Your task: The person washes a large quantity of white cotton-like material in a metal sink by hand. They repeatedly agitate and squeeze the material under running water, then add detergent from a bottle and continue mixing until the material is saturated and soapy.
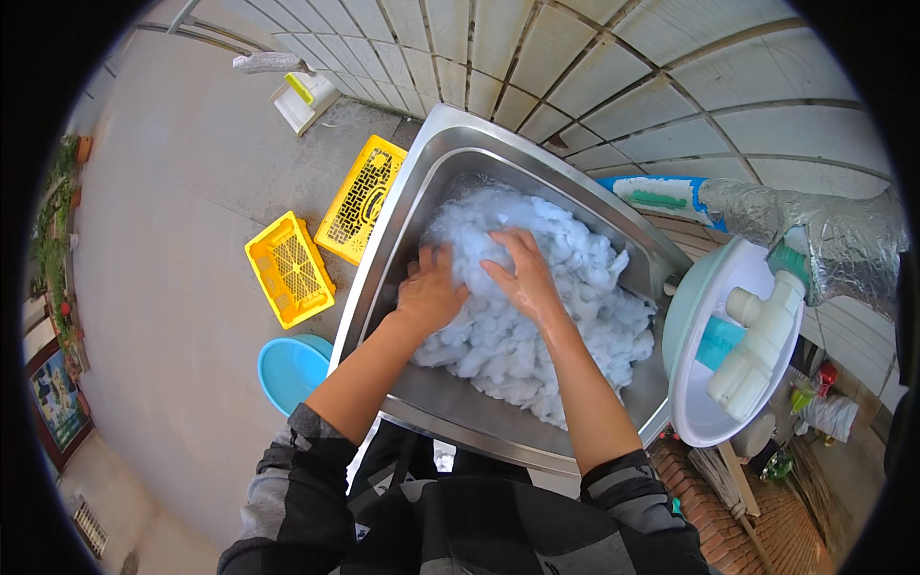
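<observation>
A large mass of wet, white fibre filling (517,359) lies in a stainless steel sink (460,424), with clear water at the far end. My left hand (430,291) is at the left edge of the mass, palm down, its fingertips blurred at the water. A little to the right, my right hand (528,280) rests on top of the filling with thumb and fingers spread. Wet skin shines on that hand and wrist. Neither hand has closed around a clump. The filling hides much of the sink floor.
Left of the sink are two yellow plastic baskets (290,270) and a blue basin (291,370) on concrete. Right of it, stacked basins (683,345) hold a white plastic pipe fitting (758,345). A foil-wrapped pipe (826,215) runs along the tiled wall (632,86). Brooms (719,474) lie lower right.
</observation>
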Tool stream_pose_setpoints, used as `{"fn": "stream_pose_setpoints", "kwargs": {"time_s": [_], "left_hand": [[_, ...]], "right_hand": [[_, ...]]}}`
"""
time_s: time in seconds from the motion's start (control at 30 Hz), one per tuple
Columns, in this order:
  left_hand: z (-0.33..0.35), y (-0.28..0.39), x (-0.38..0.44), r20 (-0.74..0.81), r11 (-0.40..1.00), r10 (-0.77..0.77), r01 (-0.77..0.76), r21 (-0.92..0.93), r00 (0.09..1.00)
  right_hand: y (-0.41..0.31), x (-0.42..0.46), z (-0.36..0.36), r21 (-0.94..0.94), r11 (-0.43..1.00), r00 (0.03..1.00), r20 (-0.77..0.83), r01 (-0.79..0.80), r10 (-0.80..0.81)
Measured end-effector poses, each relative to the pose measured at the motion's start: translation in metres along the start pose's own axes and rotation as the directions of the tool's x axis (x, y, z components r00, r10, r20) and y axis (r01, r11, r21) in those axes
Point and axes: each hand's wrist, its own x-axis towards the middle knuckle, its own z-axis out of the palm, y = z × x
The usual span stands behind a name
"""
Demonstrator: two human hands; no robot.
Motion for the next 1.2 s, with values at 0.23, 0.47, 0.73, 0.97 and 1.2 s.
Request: {"fn": "stream_pose_setpoints", "kwargs": {"time_s": [0.23, 0.47, 0.73, 0.97, 1.2], "left_hand": [[-0.025, 0.023, 0.065, -0.087, 0.864, -0.019, -0.028, -0.502, 0.996], [-0.001, 0.034, 0.121, 0.490, 0.300, 0.246, 0.415, -0.859, 0.836], [-0.018, -0.008, -0.012, 0.193, 0.570, 0.460, -0.121, -0.813, 0.867], [0.050, -0.015, -0.045, 0.106, 0.830, 0.531, -0.541, 0.134, 0.841], [0.162, -0.022, 0.104, 0.067, 0.937, 0.312, -0.318, 0.141, 0.948]], "right_hand": [[0.076, -0.056, -0.023, 0.113, 0.915, 0.790, -0.472, -0.386, 0.392], [0.091, 0.023, -0.003, 0.711, 0.373, 0.693, 0.221, -0.596, 0.686], [0.017, -0.082, -0.044, 0.448, 0.872, 0.977, 0.158, -0.198, 0.141], [0.045, -0.135, 0.039, -0.277, 0.961, 0.996, -0.080, 0.014, -0.038], [0.126, -0.030, 0.082, -0.376, 0.889, 0.965, -0.084, -0.261, 0.247]]}}
